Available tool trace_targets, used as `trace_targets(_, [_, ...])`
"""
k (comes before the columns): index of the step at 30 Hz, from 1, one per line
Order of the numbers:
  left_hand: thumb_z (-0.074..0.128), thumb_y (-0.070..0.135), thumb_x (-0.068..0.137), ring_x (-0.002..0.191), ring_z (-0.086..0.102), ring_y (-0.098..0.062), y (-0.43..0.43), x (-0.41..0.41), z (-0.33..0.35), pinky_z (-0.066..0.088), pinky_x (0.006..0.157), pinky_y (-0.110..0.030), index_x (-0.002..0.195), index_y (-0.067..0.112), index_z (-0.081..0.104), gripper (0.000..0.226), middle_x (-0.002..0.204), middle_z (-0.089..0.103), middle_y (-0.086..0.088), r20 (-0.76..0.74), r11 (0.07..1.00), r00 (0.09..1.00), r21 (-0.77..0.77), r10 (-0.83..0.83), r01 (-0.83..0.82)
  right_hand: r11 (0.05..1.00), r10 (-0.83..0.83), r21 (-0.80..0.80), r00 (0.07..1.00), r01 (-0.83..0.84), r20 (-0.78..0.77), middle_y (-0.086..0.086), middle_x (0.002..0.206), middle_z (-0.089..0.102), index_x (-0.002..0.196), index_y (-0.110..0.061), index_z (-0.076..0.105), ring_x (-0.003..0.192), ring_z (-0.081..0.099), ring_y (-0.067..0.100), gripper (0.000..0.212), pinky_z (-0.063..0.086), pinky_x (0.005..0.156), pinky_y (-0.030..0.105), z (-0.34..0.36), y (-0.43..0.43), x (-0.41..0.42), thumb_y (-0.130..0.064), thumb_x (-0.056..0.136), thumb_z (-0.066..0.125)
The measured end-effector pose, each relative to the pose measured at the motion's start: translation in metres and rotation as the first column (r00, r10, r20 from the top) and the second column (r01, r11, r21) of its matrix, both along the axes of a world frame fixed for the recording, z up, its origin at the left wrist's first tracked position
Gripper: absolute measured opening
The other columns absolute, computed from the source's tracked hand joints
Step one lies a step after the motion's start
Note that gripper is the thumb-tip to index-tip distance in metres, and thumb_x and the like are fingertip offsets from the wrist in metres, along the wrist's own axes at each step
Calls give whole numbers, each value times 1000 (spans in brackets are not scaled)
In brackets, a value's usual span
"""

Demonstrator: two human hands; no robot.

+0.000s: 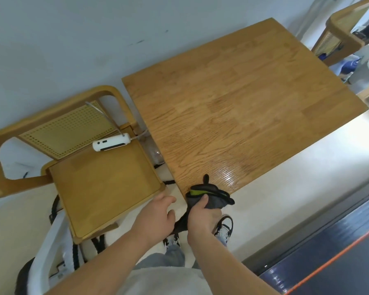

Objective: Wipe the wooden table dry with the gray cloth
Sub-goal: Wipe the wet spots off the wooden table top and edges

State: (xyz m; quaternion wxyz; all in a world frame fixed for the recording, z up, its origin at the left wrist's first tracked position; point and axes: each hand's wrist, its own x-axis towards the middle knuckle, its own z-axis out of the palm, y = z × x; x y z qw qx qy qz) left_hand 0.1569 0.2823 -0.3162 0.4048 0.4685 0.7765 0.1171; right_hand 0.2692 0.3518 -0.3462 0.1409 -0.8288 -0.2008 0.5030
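The wooden table [239, 107] fills the middle of the head view, with a shiny wet patch near its front corner. My right hand [202, 218] grips a bunched gray cloth [211, 199] with a green stripe, at that corner and just off the table's edge. A dark strip of the cloth hangs down between my hands. My left hand [156, 216] hovers beside it over the floor, fingers loosely curled; whether it touches the hanging strip is unclear.
A wooden chair [98, 188] with a cane back stands left of the table, a white device [111, 142] with a cable on its seat. A clear jar [155, 153] sits under the table edge. Another chair [345, 33] is far right. Dark screen at lower right.
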Motion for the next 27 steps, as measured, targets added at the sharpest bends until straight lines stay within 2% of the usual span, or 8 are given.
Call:
trace_targets(3, [56,22,101,115,58,-13,-13,-9,4,50,100,-32,140,22,58,39,141,55,5,-2,998,998,-1,57,-57,987,-49,-160,994,33,-97,23,147,47,148,1,30,130,52,39,66,45,97,42,7,-27,-24,-50,107,41])
trace_targets(6, [54,19,102,112,60,-13,-20,-17,17,51,99,-33,133,26,63,32,131,60,7,42,979,978,13,203,-203,944,-173,-330,852,1,-495,23,125,68,142,-8,49,108,69,41,59,61,76,54,18,-46,-32,-53,104,47])
trace_targets(10, [50,25,106,102,65,-15,-16,-35,49,56,89,-36,108,34,69,21,105,70,10,230,843,817,-27,528,-537,942,-50,-235,592,-240,-804,20,127,71,132,-13,68,118,68,41,58,49,105,62,62,-29,-19,-58,101,49])
trace_targets(13, [58,32,104,106,68,-18,-12,-46,75,57,95,-40,111,30,74,17,107,75,6,439,729,623,-119,648,-674,943,21,-141,477,-302,-879,19,138,65,135,-11,69,129,62,37,67,41,115,54,99,2,-4,-63,100,43])
trace_targets(17, [72,56,89,105,73,-15,-10,-38,112,60,95,-40,119,32,71,39,111,78,8,696,816,508,-200,508,-542,957,29,-86,389,-276,-921,24,148,55,143,-5,60,138,52,41,98,29,123,55,133,27,3,-84,88,43])
trace_targets(21, [90,60,62,106,73,-14,-3,-14,130,59,96,-41,120,35,68,67,113,77,11,715,758,435,-203,547,-620,976,51,-13,282,-218,-958,27,151,50,145,-4,57,141,46,46,100,25,124,58,158,39,4,-83,85,50])
trace_targets(23, [84,64,70,106,73,-15,1,-7,138,59,97,-43,119,35,69,59,110,78,11,702,719,418,-193,577,-668,978,83,27,271,-207,-959,26,152,49,146,-7,56,142,45,44,94,28,122,57,165,45,4,-80,88,47])
trace_targets(27, [72,54,90,93,74,-12,8,-8,164,63,88,-40,107,34,73,26,95,79,12,551,621,513,-11,658,-784,948,229,140,310,-285,-923,23,152,51,145,-9,58,141,48,41,81,29,122,57,171,68,11,-72,98,41])
